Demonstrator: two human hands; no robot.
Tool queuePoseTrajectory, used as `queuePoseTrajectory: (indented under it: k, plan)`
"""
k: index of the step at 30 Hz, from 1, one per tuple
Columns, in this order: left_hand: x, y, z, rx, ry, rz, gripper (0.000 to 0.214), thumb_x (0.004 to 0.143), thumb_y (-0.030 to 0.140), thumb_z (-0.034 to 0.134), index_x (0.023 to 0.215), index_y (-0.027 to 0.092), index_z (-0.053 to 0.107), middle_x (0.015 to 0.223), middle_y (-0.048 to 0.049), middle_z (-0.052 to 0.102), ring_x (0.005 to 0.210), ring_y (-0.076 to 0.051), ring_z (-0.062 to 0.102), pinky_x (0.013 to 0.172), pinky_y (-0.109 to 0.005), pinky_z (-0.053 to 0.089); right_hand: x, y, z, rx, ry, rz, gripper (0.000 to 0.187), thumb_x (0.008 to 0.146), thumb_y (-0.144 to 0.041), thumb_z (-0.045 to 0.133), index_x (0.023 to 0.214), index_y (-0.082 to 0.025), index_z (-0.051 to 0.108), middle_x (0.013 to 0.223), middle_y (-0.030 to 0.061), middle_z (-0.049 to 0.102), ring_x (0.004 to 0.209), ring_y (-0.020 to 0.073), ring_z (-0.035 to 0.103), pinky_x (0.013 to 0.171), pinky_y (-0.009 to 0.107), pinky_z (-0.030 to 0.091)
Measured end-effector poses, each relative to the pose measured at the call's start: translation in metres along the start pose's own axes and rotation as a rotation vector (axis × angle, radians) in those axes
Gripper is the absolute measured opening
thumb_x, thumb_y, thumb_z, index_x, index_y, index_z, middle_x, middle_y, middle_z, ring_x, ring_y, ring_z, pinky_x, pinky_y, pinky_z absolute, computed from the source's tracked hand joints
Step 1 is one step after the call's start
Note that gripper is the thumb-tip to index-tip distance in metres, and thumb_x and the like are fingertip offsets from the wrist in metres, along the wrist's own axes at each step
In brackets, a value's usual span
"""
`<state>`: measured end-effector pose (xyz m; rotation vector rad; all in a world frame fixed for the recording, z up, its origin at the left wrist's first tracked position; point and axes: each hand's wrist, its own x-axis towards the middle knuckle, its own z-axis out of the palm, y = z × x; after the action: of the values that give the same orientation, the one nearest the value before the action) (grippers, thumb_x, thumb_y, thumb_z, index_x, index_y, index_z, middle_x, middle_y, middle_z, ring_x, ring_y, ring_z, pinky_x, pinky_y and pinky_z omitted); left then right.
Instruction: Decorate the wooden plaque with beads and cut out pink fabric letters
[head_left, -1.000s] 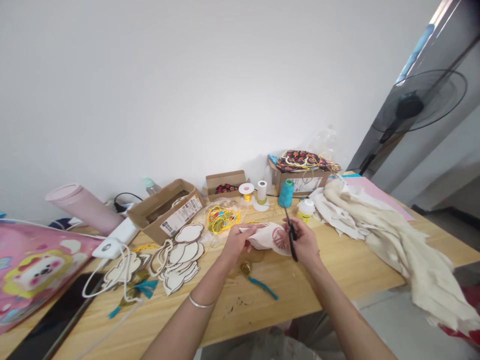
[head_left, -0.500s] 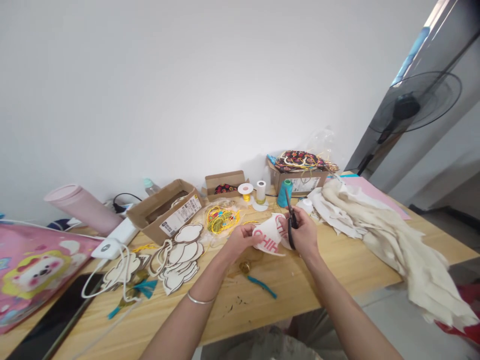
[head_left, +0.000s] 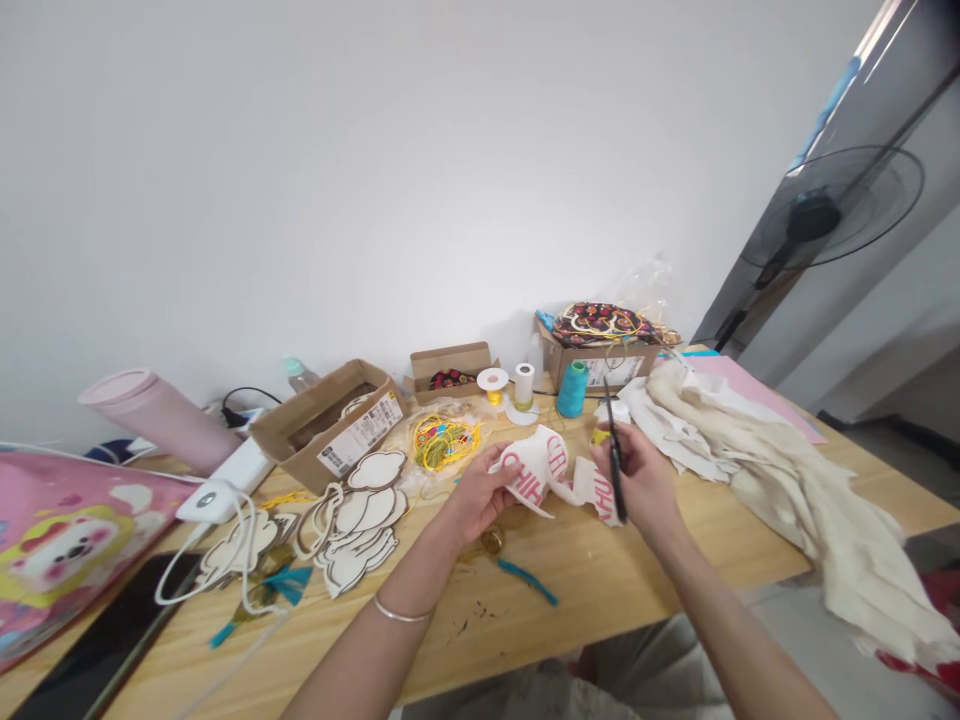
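A white strip with pink letters [head_left: 556,462] curls between my two hands over the table. My left hand [head_left: 480,490] pinches its left end between thumb and fingers. In my right hand [head_left: 651,480] are black scissors [head_left: 614,450], held with the blades pointing up. The strip's right end lies against that hand, behind the scissors; whether its fingers grip the strip too, I cannot tell. Below the strip, a small brass-coloured bell [head_left: 493,540] and a short blue cord piece [head_left: 527,581] rest on the wood.
Left of my hands lie cloud-shaped white pieces [head_left: 367,510], an open cardboard box [head_left: 330,420] and tangled yellow cords [head_left: 446,442]. Thread spools, including a blue one [head_left: 573,389], stand behind. Cream cloth [head_left: 780,490] drapes over the right edge. A phone [head_left: 97,640] lies front left.
My right hand has moved right with the scissors, away from my left hand. The strip is now drawn out between them, showing more letters.
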<state>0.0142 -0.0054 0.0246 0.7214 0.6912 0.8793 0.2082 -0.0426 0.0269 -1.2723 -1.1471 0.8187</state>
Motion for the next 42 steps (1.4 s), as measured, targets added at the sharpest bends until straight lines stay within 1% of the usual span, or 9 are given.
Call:
queuePoseTrajectory:
  k: [2,5,7,10,15,21,24,34,42]
  plan:
    - [-0.001,0.001,0.002,-0.016,-0.017,-0.004,0.033,0.066,0.015,0.069,0.096,0.014,0.055,0.089,-0.006,0.063,0.071,-0.014,0.061,0.068,-0.027,0.052,-0.015,-0.008,-0.01,0.186,-0.262,0.184,0.032,0.07,-0.044,0.062,0.091,-0.021,0.055,0.057,-0.005,0.04,0.045,0.008,0.032,0.041,0.021,0.03]
    - [-0.002,0.002,0.005,-0.04,-0.014,-0.016,0.04,0.065,0.011,0.069,0.102,0.014,0.054,0.095,-0.0074,0.063,0.075,-0.014,0.062,0.07,-0.026,0.052,-0.037,-0.019,-0.024,0.414,-0.537,0.495,0.043,0.077,-0.057,0.047,0.094,-0.018,0.054,0.066,-0.0015,0.04,0.052,0.0074,0.034,0.045,0.02,0.03]
    - [-0.003,0.002,0.006,-0.051,0.005,-0.03,0.044,0.063,0.009,0.07,0.103,0.014,0.053,0.095,-0.0072,0.063,0.075,-0.014,0.062,0.07,-0.026,0.052,-0.046,-0.027,-0.031,0.362,-0.643,0.631,0.046,0.077,-0.06,0.045,0.093,-0.017,0.053,0.069,-0.0012,0.039,0.055,0.0067,0.034,0.047,0.019,0.03]
    - [-0.004,0.002,0.009,-0.043,0.027,-0.043,0.046,0.061,0.006,0.07,0.103,0.014,0.052,0.093,-0.0067,0.064,0.074,-0.014,0.062,0.069,-0.025,0.053,-0.047,-0.04,-0.032,0.139,-0.729,0.673,0.05,0.071,-0.061,0.053,0.09,-0.015,0.053,0.065,-0.0034,0.036,0.052,0.0053,0.031,0.045,0.018,0.027]
    - [-0.005,0.005,0.01,-0.007,0.036,-0.042,0.054,0.057,0.004,0.072,0.106,0.014,0.052,0.092,-0.0061,0.064,0.073,-0.014,0.062,0.068,-0.026,0.052,-0.036,-0.052,-0.017,0.057,-0.726,0.597,0.056,0.065,-0.067,0.053,0.087,-0.016,0.052,0.058,-0.0061,0.033,0.047,0.0052,0.027,0.041,0.019,0.022]
    - [-0.008,0.006,0.01,0.067,-0.025,-0.064,0.065,0.054,0.006,0.074,0.113,0.016,0.05,0.102,-0.0085,0.062,0.08,-0.017,0.061,0.069,-0.027,0.05,-0.027,-0.05,-0.005,-0.03,-0.801,0.462,0.054,0.066,-0.071,0.045,0.068,-0.017,0.041,0.055,-0.0063,0.033,0.045,0.0051,0.029,0.042,0.021,0.022]
    - [-0.008,0.005,0.012,0.102,-0.054,-0.054,0.065,0.054,0.008,0.075,0.114,0.016,0.05,0.101,-0.0089,0.063,0.08,-0.017,0.061,0.07,-0.027,0.05,-0.025,-0.05,-0.004,-0.093,-0.81,0.406,0.053,0.068,-0.071,0.042,0.066,-0.018,0.038,0.054,-0.0067,0.032,0.046,0.0053,0.029,0.043,0.021,0.023]
    - [-0.009,0.004,0.012,0.114,-0.032,-0.07,0.067,0.053,0.007,0.075,0.114,0.017,0.05,0.098,-0.007,0.064,0.078,-0.015,0.061,0.069,-0.027,0.05,-0.026,-0.03,-0.004,-0.192,-0.754,0.481,0.057,0.062,-0.076,0.042,0.066,-0.019,0.036,0.048,-0.0098,0.026,0.038,0.0029,0.02,0.034,0.018,0.018]
    - [-0.008,0.004,0.011,0.107,-0.009,-0.078,0.069,0.052,0.007,0.075,0.116,0.019,0.05,0.098,-0.0066,0.063,0.074,-0.015,0.061,0.068,-0.029,0.051,-0.03,-0.017,-0.006,-0.309,-0.703,0.35,0.053,0.07,-0.07,0.039,0.061,-0.018,0.039,0.046,-0.0084,0.026,0.039,0.0037,0.024,0.036,0.019,0.016]
